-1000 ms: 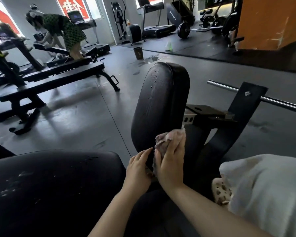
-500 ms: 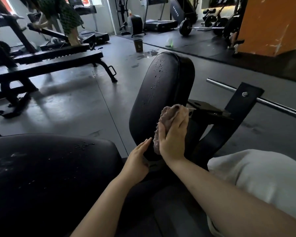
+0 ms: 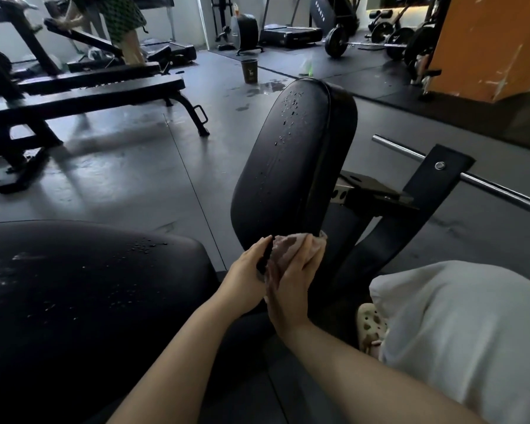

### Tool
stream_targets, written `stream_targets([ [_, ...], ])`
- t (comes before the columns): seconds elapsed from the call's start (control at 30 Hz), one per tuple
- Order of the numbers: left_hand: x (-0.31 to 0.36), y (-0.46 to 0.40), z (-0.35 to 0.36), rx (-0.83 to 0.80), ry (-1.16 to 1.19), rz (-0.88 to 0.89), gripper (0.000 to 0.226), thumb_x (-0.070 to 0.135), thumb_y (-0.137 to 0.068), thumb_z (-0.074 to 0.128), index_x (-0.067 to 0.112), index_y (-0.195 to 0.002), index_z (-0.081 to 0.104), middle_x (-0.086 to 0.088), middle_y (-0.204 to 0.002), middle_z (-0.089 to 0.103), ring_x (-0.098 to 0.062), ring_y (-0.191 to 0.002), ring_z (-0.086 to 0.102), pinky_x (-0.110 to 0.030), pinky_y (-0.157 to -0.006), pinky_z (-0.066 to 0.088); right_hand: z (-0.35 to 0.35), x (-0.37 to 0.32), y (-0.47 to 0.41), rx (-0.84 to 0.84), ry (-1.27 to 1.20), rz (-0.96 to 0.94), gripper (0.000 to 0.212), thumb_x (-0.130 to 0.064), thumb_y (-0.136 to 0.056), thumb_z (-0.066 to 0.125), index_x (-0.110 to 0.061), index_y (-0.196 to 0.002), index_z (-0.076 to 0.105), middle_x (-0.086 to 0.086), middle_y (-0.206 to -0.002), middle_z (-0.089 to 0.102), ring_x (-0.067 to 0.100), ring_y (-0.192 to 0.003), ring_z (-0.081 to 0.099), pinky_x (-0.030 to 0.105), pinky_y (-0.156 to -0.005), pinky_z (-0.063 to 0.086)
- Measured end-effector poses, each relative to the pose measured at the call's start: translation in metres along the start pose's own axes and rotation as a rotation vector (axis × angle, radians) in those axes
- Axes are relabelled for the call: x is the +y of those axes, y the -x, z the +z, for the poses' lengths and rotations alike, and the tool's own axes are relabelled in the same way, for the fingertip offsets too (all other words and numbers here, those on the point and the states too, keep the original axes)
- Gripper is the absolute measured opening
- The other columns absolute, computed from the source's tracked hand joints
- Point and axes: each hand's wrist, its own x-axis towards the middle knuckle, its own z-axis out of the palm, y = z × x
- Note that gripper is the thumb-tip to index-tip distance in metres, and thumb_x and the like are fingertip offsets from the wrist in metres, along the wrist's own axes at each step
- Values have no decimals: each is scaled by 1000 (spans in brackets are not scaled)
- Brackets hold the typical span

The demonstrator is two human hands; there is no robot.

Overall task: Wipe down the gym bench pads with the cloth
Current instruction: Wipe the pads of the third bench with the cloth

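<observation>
1. Flat benches (image 3: 83, 90): two black benches stand on the floor (image 3: 129, 179) at far left. A person in a green patterned garment (image 3: 123, 13) stands behind them, only partly in view.
2. Seat pad (image 3: 74, 286): large, black, at lower left. Water droplets lie on its top surface, densest near its far right edge.
3. Cup (image 3: 249, 71): dark, upright on the floor beyond the pads, with a wet patch (image 3: 270, 86) just to its right.
4. Left hand (image 3: 248, 270): rests against the lower left edge of the back pad (image 3: 291, 160). The fingers are extended along the pad edge; the grip is wide and holds nothing.
5. Back pad: black, oval, upright and tilted, at centre. Droplets cover its upper face and run down the middle. The lower end is hidden by both hands.
6. Cloth (image 3: 288, 249): pinkish, bunched, pressed against the lower end of the back pad, between the pad and the right hand (image 3: 291, 286).
7. Right hand: its grip is closed on the cloth, fingers folded over the bunched fabric. It touches the left hand.
8. Frame (image 3: 410, 209): black metal bracket behind the back pad, with a chrome bar (image 3: 502, 191) passing through it toward the right edge.
9. Barbell (image 3: 361, 44): lies on the dark mat at upper right, near an orange panel (image 3: 487, 44).
10. Clothed knee (image 3: 459, 332): light fabric at lower right, with a pale perforated shoe (image 3: 371, 322) just to its left.
</observation>
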Motion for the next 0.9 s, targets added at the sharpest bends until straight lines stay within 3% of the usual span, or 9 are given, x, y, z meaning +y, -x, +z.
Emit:
stream_targets([
  [0.07, 4, -1, 2, 32, 11, -14, 78, -1, -84, 62, 24, -147, 25, -2, -149, 34, -24, -132, 41, -43, -104, 42, -4, -3, -15, 18, 48, 8, 62, -15, -91, 50, 22, -135, 26, 38, -141, 28, 34, -138, 19, 30, -118, 1],
  [0.13, 11, 0, 3, 78, -12, 12, 75, -5, -83, 61, 21, -146, 28, 0, -149, 32, -20, -135, 36, -39, -107, 39, -12, -13, -26, 70, 60, 52, 71, -34, -94, 42, 9, -144, 17, 34, -147, 24, 36, -138, 27, 30, -114, 13],
  [0.23, 28, 2, 0, 135, -30, 103, 72, -11, -83, 55, 17, -145, 31, 1, -149, 31, -15, -138, 30, -29, -111, 33, -25, -25, -49, 56, 81, 39, 76, -38, -96, 45, -2, -146, 1, 32, -151, 13, 39, -141, 20, 31, -112, 14],
  [0.33, 50, -1, -9, 185, -8, 143, 76, -17, -79, 51, 17, -144, 32, 1, -149, 33, -15, -138, 30, -31, -112, 31, -39, -35, -90, 125, 168, 0, 76, -39, -96, 43, 9, -145, 13, 34, -150, 16, 43, -140, 21, 31, -112, 13],
  [0.47, 83, -8, -19, 261, 36, 204, 77, -17, -78, 53, 17, -144, 34, -1, -147, 35, -16, -136, 33, -38, -110, 33, -67, -65, -151, -3, 132, 47, 75, -29, -99, 45, 6, -147, -1, 32, -153, -3, 38, -145, -2, 24, -113, -4],
  [0.57, 104, -9, -24, 269, 40, 228, 76, -16, -80, 52, 18, -145, 32, 1, -148, 33, -15, -137, 30, -36, -112, 31, -93, -84, -208, -138, 306, -33, 69, -30, -101, 39, 0, -149, 0, 24, -156, -4, 35, -145, -4, 35, -115, -1],
  [0.63, 117, -12, -28, 264, 3, 236, 75, -12, -82, 53, 18, -146, 29, 3, -150, 29, -14, -139, 26, -24, -113, 23, -108, -94, -243, -353, 438, -128, 67, -34, -101, 38, -5, -150, 5, 17, -158, 2, 32, -146, 1, 39, -117, 4],
  [0.73, 133, -27, -29, 296, -80, 248, 72, -4, -86, 56, 14, -148, 24, 2, -153, 23, -13, -141, 21, -4, -100, 10, -119, -100, -265, -598, 589, -145, 73, -41, -99, 40, -10, -151, 1, 15, -159, 1, 26, -146, 1, 33, -116, 2],
  [0.9, 147, -61, -20, 408, -106, 228, 70, 19, -86, 65, 15, -146, 30, -1, -152, 27, -20, -139, 26, -29, -113, 25, -117, -85, -263, -622, 568, -304, 70, -39, -98, 44, -17, -152, 4, 11, -159, 0, 22, -147, -5, 31, -115, -1],
])
